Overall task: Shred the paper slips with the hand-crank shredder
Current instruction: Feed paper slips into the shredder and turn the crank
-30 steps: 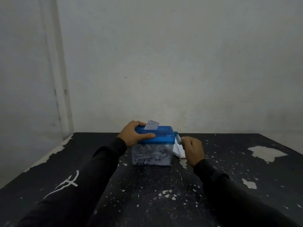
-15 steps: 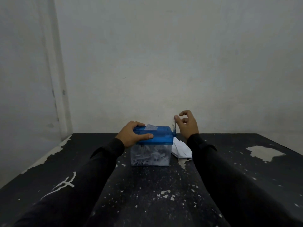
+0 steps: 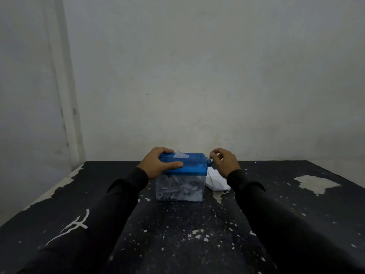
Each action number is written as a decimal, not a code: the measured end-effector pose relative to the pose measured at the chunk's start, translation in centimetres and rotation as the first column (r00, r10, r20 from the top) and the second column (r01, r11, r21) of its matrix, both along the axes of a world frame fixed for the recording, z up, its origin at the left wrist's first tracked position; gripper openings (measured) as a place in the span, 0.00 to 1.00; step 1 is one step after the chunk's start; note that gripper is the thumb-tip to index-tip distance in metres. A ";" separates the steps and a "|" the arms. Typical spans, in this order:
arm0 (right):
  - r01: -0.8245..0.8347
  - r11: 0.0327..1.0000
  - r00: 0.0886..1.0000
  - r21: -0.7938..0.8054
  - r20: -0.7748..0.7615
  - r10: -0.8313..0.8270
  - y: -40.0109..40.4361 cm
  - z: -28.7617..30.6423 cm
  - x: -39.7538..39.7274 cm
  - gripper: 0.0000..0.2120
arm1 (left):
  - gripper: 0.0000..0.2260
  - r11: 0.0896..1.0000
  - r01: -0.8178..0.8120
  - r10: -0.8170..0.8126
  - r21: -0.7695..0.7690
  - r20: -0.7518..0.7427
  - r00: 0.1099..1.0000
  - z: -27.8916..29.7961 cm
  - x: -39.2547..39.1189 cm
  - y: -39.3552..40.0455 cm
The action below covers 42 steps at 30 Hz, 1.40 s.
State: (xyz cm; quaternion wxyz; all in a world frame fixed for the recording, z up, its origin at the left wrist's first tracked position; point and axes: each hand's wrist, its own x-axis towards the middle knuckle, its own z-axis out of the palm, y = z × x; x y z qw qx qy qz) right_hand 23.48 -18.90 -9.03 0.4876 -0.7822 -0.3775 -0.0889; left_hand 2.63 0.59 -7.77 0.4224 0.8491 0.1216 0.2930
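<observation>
A small hand-crank shredder [image 3: 187, 167] with a blue lid and a clear bin full of white shreds stands mid-table. A short stub of a paper slip [image 3: 180, 155] shows in the lid's slot. My left hand [image 3: 158, 165] grips the lid's left end, thumb along its front. My right hand [image 3: 223, 162] is at the lid's right end with curled fingers pinching the crank handle [image 3: 209, 158], which is mostly hidden by the fingers. A pile of white paper slips [image 3: 216, 179] lies just right of the shredder, partly behind my right wrist.
The black table [image 3: 177, 234] has flaking paint and white chips scattered over it, with a large bare patch [image 3: 314, 183] at the right. A pale wall rises right behind the table's far edge, and another closes in along its left edge.
My right hand has circled with the crank, from low beside the bin, up above the lid, then down to lid height. The slip sticking out of the slot has become shorter.
</observation>
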 end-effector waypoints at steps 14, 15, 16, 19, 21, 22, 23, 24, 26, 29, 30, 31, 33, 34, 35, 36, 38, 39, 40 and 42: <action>-0.016 0.999 0.999 -0.035 -0.044 0.015 -1.7 -6.3 -1.5 0.21 | 0.41 1.000 -0.017 0.017 -0.013 0.003 1.000 0.0 0.1 -0.1; -0.025 1.000 0.999 0.005 -0.029 0.025 -1.8 -6.2 -1.7 0.23 | 0.41 1.000 -0.010 0.010 -0.009 -0.001 1.000 0.1 0.0 -0.1; -0.046 0.998 0.999 0.051 -0.016 0.047 -2.1 -6.1 -2.1 0.23 | 0.41 1.000 -0.007 0.007 0.000 -0.004 1.000 0.1 0.1 -0.1; -0.152 0.966 0.988 0.208 0.028 0.149 -2.7 -5.2 -3.9 0.17 | 0.38 1.000 -0.031 0.031 0.006 0.010 0.999 0.2 0.3 -0.3; -0.220 0.935 0.975 0.277 0.033 0.220 -2.9 -5.0 -4.7 0.16 | 0.38 0.999 -0.034 0.034 0.007 0.009 0.999 0.1 0.3 -0.2; -0.237 0.925 0.971 0.299 0.034 0.237 -3.2 -4.8 -5.0 0.16 | 0.39 1.000 -0.025 0.025 0.014 0.001 1.000 0.1 0.2 -0.2; -0.238 0.916 0.970 0.324 0.032 0.241 -3.3 -4.6 -5.1 0.15 | 0.40 1.000 -0.015 0.015 0.021 -0.008 1.000 0.1 0.2 -0.2; -0.242 0.904 0.969 0.353 0.033 0.246 -3.4 -4.1 -5.2 0.15 | 0.41 1.000 -0.009 0.010 0.028 -0.012 1.000 0.2 0.2 -0.2; -0.243 0.884 0.966 0.400 0.021 0.257 -3.0 -3.0 -5.3 0.14 | 0.41 0.999 -0.017 0.017 0.033 -0.010 1.000 0.3 0.2 -0.1; -0.246 0.889 0.966 0.385 0.028 0.255 -2.4 -2.1 -5.3 0.15 | 0.43 0.999 -0.038 0.038 0.023 -0.003 0.999 0.4 0.1 0.1; -0.245 0.893 0.967 0.377 0.029 0.254 -2.3 -2.0 -5.1 0.15 | 0.43 0.999 -0.040 0.040 0.026 0.000 0.999 0.3 0.1 0.1; -0.243 0.895 0.967 0.374 0.024 0.253 -2.3 -2.0 -5.0 0.16 | 0.44 0.999 -0.041 0.041 0.031 0.002 0.999 0.4 0.1 0.2; -0.245 0.889 0.965 0.388 0.004 0.264 -2.2 -1.9 -5.0 0.18 | 0.42 0.999 -0.036 0.036 0.040 -0.003 0.999 0.4 0.1 0.1; -0.244 0.883 0.962 0.402 -0.016 0.273 -2.1 -1.5 -5.0 0.20 | 0.40 0.998 -0.034 0.034 0.051 -0.011 0.999 0.5 0.2 0.0; -0.228 0.883 0.963 0.410 -0.042 0.268 -1.9 -1.0 -4.8 0.21 | 0.39 0.997 -0.030 0.031 0.066 -0.021 0.999 0.6 0.2 -0.1; -0.212 0.891 0.963 0.402 -0.069 0.260 -1.8 -0.4 -4.6 0.22 | 0.39 0.996 -0.024 0.026 0.081 -0.032 0.999 0.5 0.3 -0.2; -0.198 0.907 0.962 0.371 -0.104 0.252 -1.4 0.9 -4.0 0.25 | 0.38 0.996 -0.025 0.028 0.091 -0.034 0.999 0.2 0.4 -0.1; -0.192 0.918 0.964 0.347 -0.110 0.243 -1.1 1.5 -3.7 0.25 | 0.37 0.996 -0.032 0.034 0.089 -0.021 0.999 0.1 0.5 0.0; -0.185 0.929 0.966 0.319 -0.115 0.231 -0.9 2.1 -3.6 0.26 | 0.35 0.995 -0.038 0.039 0.088 -0.011 0.999 0.0 0.5 0.1; -0.156 0.948 0.966 0.276 -0.159 0.205 -0.6 3.1 -3.3 0.26 | 0.33 0.994 -0.041 0.043 0.099 -0.019 0.999 0.1 0.5 0.1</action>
